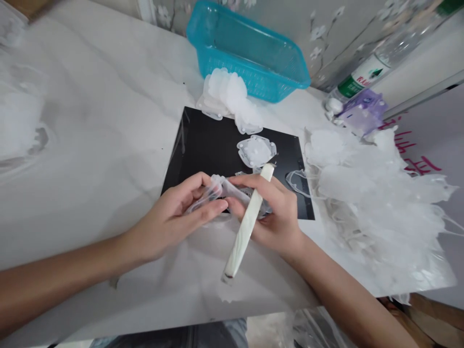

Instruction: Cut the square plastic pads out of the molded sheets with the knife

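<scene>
My left hand point(181, 212) pinches one side of a clear, whitish plastic piece point(235, 192) with thin strands trailing from it. On the piece's other side are the thumb and forefinger of my right hand point(273, 208), closed too. A flat off-white bar-shaped tool point(244, 234) slants across my right hand, held among its fingers; its kind I cannot make out. Under both hands lies a black board point(206, 145). Just beyond my fingers, a flat translucent piece with a scalloped outline point(256, 151) rests on the board. My fingers partly hide the held piece.
A heap of translucent plastic pieces point(380, 203) covers the right side of the white table point(90, 96). Similar pieces point(226, 94) are stacked before a blue basket point(253, 77). A bottle point(366, 77) and a purple packet point(364, 113) stand back right. Plastic point(18, 116) lies far left.
</scene>
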Available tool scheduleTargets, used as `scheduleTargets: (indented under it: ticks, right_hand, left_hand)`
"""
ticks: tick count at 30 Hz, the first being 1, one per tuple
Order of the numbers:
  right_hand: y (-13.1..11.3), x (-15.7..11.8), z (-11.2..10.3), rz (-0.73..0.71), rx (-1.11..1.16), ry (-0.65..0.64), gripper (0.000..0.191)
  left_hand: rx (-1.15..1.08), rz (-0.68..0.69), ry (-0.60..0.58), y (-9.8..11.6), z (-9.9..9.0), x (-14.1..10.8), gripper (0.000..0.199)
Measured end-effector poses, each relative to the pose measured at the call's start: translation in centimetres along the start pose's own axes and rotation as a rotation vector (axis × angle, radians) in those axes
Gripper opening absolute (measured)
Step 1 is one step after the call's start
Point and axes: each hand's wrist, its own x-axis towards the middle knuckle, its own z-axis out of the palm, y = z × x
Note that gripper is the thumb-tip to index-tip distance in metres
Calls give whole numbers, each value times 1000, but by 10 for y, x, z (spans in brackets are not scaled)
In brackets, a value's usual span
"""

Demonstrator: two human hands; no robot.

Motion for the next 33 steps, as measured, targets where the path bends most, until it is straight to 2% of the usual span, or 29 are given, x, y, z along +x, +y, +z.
scheduleTargets:
  ticks: [4,14,18,22,25,27,30,32,33]
  right_hand:
    - [0,0,2,-89,-58,1,9]
    - [-5,-3,3,93,-85,164,7]
    - [-3,0,0,229,-88,235,6]
    - [16,8,-11,447,-68,435,17]
    - [34,12,-16,532,80,541,19]
    - [40,11,-16,550,173,534,19]
    - [38,9,-14,545,264,444,21]
    - [30,9,-12,552,358,359,21]
    - [26,8,-11,562,419,307,22]
  left_hand:
    - [89,-6,15,-1,0,0,28]
    - [207,-49,13,1,-2,-2,38]
    - [201,-58,64,2,-2,-1,35]
    - [173,-86,123,2,-3,-3,32]
    - [154,-72,115,0,-3,-4,34]
    - [144,-42,175,-3,-3,-4,31]
    - [116,9,374,-7,-4,-2,17]
    - [115,75,434,-9,-4,-1,29]
    - [128,104,414,-10,-4,-1,34]
